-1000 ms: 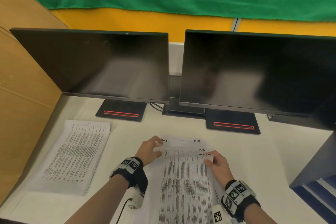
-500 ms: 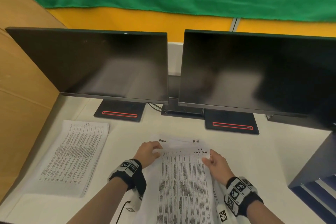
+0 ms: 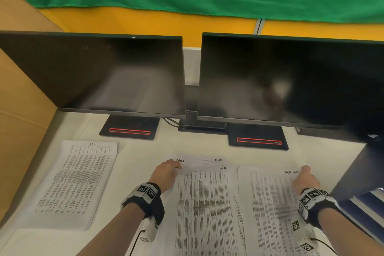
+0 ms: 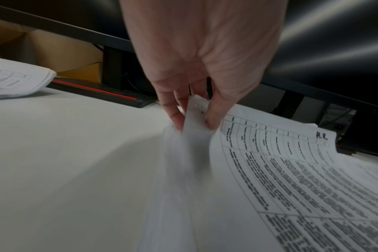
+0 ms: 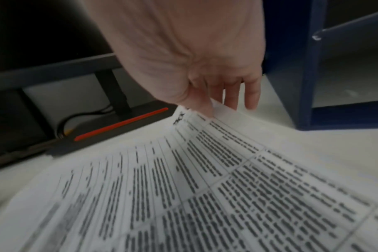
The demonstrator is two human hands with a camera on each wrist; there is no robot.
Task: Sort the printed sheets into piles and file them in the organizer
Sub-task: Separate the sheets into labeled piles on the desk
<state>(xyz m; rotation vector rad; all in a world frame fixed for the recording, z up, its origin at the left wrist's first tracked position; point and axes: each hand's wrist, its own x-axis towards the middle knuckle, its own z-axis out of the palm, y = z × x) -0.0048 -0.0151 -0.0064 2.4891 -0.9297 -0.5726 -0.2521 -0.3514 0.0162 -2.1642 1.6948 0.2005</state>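
A middle stack of printed sheets (image 3: 205, 210) lies on the white desk in front of me. My left hand (image 3: 166, 172) pinches the top left corner of that stack (image 4: 270, 170), thumb and fingers (image 4: 214, 117) curled round lifted sheet edges. My right hand (image 3: 306, 177) pinches the top right corner of a single printed sheet (image 3: 270, 210), held to the right of the stack beside the blue organizer (image 3: 357, 174). In the right wrist view the sheet (image 5: 205, 187) curves up to my thumb and fingers (image 5: 203, 105). A separate pile of sheets (image 3: 79, 183) lies at the left.
Two dark monitors (image 3: 104, 75) (image 3: 291, 81) stand across the back on black bases with red stripes (image 3: 129, 131). A brown cardboard wall (image 3: 18, 110) closes the left side. The organizer's open blue shelves (image 5: 334, 68) stand at the right desk edge.
My right hand has carried one sheet off the middle stack to the right, toward the organizer. My left hand stays at the stack's top left corner.
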